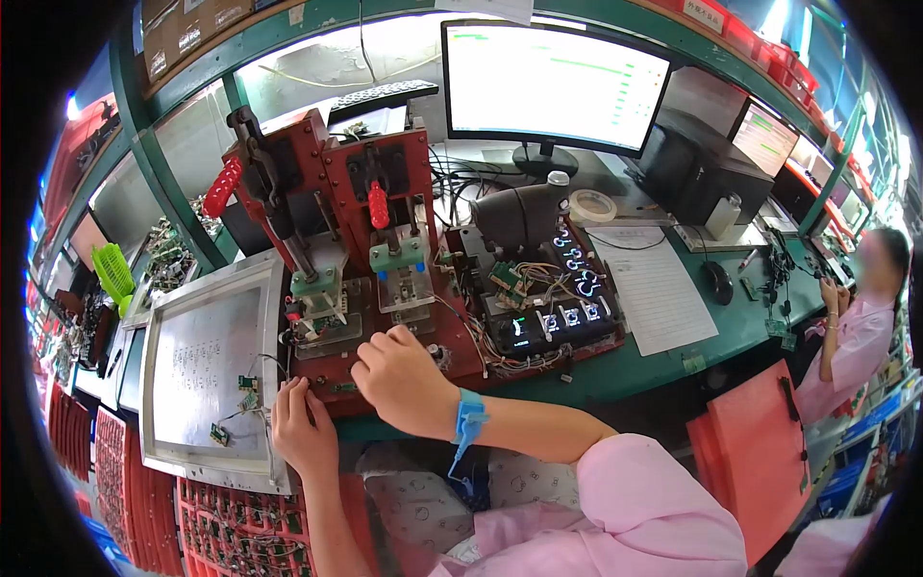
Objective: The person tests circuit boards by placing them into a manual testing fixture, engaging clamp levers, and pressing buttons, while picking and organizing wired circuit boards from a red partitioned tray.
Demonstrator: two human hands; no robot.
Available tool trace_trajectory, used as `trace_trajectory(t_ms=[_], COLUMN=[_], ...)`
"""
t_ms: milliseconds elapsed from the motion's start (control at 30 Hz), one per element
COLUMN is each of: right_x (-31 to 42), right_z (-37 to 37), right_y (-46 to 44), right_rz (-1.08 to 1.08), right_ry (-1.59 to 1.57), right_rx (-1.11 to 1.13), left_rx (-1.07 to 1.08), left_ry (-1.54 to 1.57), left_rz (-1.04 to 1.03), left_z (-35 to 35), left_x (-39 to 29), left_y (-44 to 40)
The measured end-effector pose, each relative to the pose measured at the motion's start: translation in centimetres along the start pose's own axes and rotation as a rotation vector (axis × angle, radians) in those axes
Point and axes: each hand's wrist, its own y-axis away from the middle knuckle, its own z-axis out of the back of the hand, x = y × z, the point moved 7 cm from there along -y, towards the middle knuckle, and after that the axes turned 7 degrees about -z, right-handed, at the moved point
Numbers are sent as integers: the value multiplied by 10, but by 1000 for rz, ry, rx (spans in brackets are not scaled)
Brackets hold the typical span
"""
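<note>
Pink sleeve (654, 500), right hand (404, 378), left hand (306, 430), each grip unclear, green bench (735, 327), shelving (157, 168).

Pink sleeve (663, 490), blue wrist strap (470, 416)

An electronics assembly or testing workshop is shown; ahead of the right hand (409, 383), a red press fixture (317, 385) with red-handled clamps (379, 204) is mounted on a green desk (577, 385); to the right of that hand, a black test box (553, 322) with lit displays and exposed wiring is set, with a computer monitor (558, 82) beyond it. Beside the left hand (304, 433), small green circuit boards (220, 435) are laid on a metal-framed tray (197, 337); below it, red racks (226, 519) are filled with more boards; farther right of both hands, a co-worker in pink (865, 327) is seated at the same row.
</note>
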Motion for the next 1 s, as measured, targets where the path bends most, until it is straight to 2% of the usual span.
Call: trace_trajectory(t_ms=[100, 433, 767, 900, 1000], right_x=[-8, -3, -8, -3, 3], right_z=[1, 4, 9, 25, 19], right_y=[-1, -1, 12, 27, 47], right_rz=[-30, -16, -20, 3, 42], right_ry=[-63, 17, -7, 11, 48], right_rx=[27, 131, 70, -91, -119], left_rx=[-4, 3, 5, -12, -7], left_ry=[-6, 10, -4, -14, -27], left_rz=[-3, 5, 2, -4, 15], left_z=[0, 0, 1, 1, 1], left_x=[2, -2, 0, 0, 1], left_y=[1, -1, 1, 2, 3])
